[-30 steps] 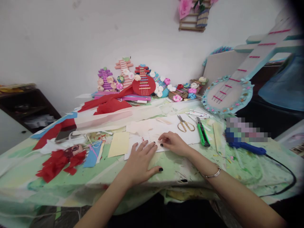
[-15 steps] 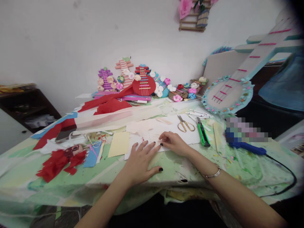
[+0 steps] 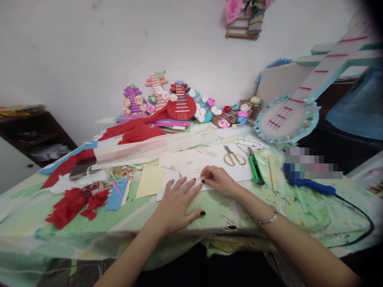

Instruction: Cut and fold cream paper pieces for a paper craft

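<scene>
My left hand (image 3: 178, 203) lies flat with its fingers spread, its fingertips on sheets of white paper (image 3: 241, 173). Close to those fingertips is my right hand (image 3: 220, 180), its fingers curled and pinched together at the paper; what they hold, if anything, is too small to make out. Beside the left hand rests a pale yellow card (image 3: 149, 181). Gold-handled scissors (image 3: 234, 156) lie on the white paper beyond my right hand. A green utility knife (image 3: 256, 168) is to the right of them.
A blue glue gun (image 3: 314, 186) with a cord lies at the right. Behind it leans a large lute-shaped craft (image 3: 287, 119). Smaller ones, including a red lute model (image 3: 181, 107), stand along the wall. Crumpled red paper (image 3: 67, 207) and blue strips (image 3: 115, 197) are at left.
Barely anything differs. Both hands stay in place over the white paper, with at most a very slight shift of the right fingers.
</scene>
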`<state>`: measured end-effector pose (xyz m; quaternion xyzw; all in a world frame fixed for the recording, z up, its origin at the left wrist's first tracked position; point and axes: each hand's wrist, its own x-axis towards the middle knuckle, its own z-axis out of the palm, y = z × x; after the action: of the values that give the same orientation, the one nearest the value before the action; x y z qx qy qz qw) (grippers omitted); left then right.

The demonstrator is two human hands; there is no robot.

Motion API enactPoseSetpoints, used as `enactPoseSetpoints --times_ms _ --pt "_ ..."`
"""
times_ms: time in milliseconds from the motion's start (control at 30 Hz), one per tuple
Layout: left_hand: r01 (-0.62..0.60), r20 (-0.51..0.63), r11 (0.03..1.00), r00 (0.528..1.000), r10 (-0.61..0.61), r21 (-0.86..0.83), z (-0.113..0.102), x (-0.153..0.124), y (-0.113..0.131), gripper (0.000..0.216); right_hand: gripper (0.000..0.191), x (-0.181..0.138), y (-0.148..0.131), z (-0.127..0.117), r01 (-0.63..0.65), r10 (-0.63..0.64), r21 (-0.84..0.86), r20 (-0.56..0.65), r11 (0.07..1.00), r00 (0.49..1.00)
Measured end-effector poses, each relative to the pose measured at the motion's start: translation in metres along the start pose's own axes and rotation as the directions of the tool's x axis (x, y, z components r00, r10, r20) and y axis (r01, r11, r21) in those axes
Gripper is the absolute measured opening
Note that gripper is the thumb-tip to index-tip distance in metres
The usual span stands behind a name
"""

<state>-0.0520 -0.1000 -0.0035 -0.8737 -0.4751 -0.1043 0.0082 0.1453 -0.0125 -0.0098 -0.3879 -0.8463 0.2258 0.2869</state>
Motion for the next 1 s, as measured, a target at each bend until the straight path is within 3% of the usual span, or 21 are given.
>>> enactPoseSetpoints --times_ms 733,1000 --pt "-0.005 0.006 1.0 1.0 0.005 -0.014 -0.0012 0.0011 -0.0012 0.064 0.008 -0.0001 -0.0006 -0.0001 0.011 -0.01 -0.015 0.009 1.0 1.0" --pt "-0.01 -0.009 1.0 1.0 0.01 -0.012 0.0008 0.0009 -0.0023 0.065 0.018 -0.002 -0.0043 -0.0036 0.062 -0.058 -0.115 0.042 0.991 0.997"
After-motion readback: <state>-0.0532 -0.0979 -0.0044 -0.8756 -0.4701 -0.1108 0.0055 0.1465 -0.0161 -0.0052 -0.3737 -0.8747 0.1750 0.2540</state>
